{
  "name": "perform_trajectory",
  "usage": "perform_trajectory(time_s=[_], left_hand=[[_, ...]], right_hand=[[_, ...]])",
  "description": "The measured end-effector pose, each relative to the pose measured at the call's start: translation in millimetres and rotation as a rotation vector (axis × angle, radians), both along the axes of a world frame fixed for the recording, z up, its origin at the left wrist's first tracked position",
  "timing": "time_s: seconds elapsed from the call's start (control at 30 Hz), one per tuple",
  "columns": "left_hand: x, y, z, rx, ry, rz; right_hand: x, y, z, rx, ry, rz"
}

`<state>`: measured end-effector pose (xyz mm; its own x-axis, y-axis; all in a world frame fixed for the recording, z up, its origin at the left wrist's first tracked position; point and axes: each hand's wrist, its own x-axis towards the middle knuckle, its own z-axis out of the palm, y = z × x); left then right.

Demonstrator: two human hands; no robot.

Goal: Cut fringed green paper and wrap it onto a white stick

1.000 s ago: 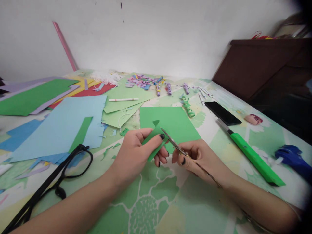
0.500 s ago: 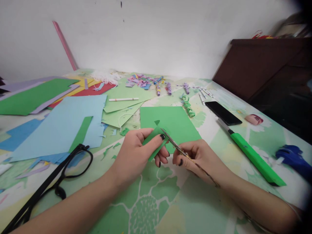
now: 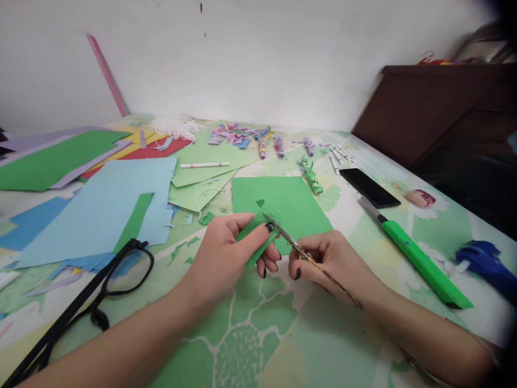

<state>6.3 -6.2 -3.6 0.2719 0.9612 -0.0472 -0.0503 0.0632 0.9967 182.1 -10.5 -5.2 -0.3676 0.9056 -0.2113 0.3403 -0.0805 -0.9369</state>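
My left hand (image 3: 226, 253) pinches a small folded piece of green paper (image 3: 254, 237) between thumb and fingers, just above the table. My right hand (image 3: 335, 261) is closed around small scissors (image 3: 288, 238), whose blades point up and left and meet the top edge of the held piece. Right behind both hands a larger green sheet (image 3: 283, 202) lies flat on the table.
Black glasses (image 3: 100, 285) lie at the near left. Light blue sheets (image 3: 100, 207) and stacked coloured paper (image 3: 60, 156) cover the left side. A phone (image 3: 368, 187), a green utility knife (image 3: 420, 261), white markers (image 3: 337, 156), rolled paper bits (image 3: 278, 145) and a dark cabinet (image 3: 440, 118) are to the right.
The scissors and my right hand have shifted very slightly against the paper piece; my left hand keeps its hold. Nothing else has moved.
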Motion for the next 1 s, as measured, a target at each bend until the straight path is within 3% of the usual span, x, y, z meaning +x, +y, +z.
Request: perform_trajectory(time_s=[1.0], left_hand=[[1.8,0.2,1.1,-0.035,-0.009,0.063]], right_hand=[[6.2,-1.7,-8.7,0.075,0.094,0.115]])
